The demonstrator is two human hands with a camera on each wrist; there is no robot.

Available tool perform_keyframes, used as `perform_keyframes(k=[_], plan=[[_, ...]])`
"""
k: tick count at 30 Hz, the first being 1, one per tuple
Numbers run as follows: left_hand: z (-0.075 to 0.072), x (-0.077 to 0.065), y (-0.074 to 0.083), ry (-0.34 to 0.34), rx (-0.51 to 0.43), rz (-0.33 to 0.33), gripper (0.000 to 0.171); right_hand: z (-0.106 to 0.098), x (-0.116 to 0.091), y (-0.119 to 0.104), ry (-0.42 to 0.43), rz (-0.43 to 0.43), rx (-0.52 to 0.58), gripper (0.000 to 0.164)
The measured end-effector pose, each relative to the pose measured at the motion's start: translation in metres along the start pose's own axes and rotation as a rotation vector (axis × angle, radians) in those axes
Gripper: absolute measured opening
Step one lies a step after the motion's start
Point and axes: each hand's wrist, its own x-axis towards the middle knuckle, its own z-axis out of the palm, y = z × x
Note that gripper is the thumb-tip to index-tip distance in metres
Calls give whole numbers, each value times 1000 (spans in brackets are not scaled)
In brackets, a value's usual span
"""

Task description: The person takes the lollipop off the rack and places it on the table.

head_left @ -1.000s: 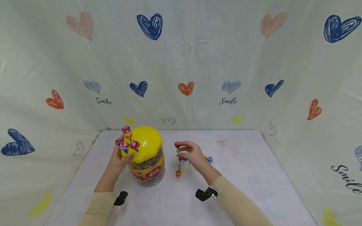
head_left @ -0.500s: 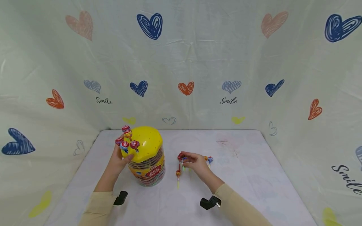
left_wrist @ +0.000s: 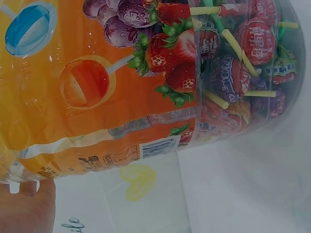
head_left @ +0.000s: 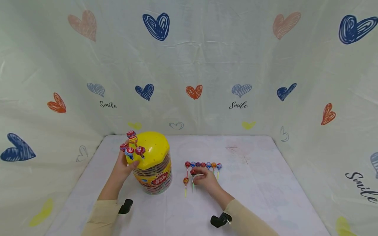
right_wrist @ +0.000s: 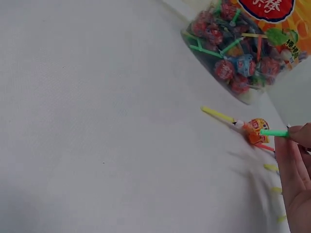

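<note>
My left hand (head_left: pixel 123 164) grips the top of a large clear jar (head_left: pixel 159 179) of lollipops by its yellow lid (head_left: pixel 153 147). Several wrapped lollipops (head_left: pixel 140 151) stick up from the lid's near left side. In the left wrist view, fingers (left_wrist: pixel 44 199) touch the jar's orange-labelled side (left_wrist: pixel 87 116). To the right of the jar, my right hand (head_left: pixel 209 180) pinches a red-wrapped lollipop (head_left: pixel 193 172) with a green stick (right_wrist: pixel 274 133). It is just in front of a row of lollipops (head_left: pixel 198 164), partly covering their sticks.
An orange-wrapped lollipop (head_left: pixel 185 180) with a yellow stick lies left of the held one, below the row's leftmost red lollipop (head_left: pixel 187 164). The white table (head_left: pixel 248 196) meets a heart-printed curtain (head_left: pixel 206 65) at its back edge.
My right hand has come down and nearer with the red lollipop, shifting slightly right and uncovering the row of lollipops behind. The left hand and jar have stayed put.
</note>
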Motion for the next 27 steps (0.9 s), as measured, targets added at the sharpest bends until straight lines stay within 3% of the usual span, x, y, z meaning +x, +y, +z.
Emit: perform_keyframes(k=[8,27], plan=[[0,0,-1,3,-14,-11,89,0,-2,17,11,22,-133,50],[0,0,0,14,18,-30,90,7,-3,19,-4,5,-327,46]])
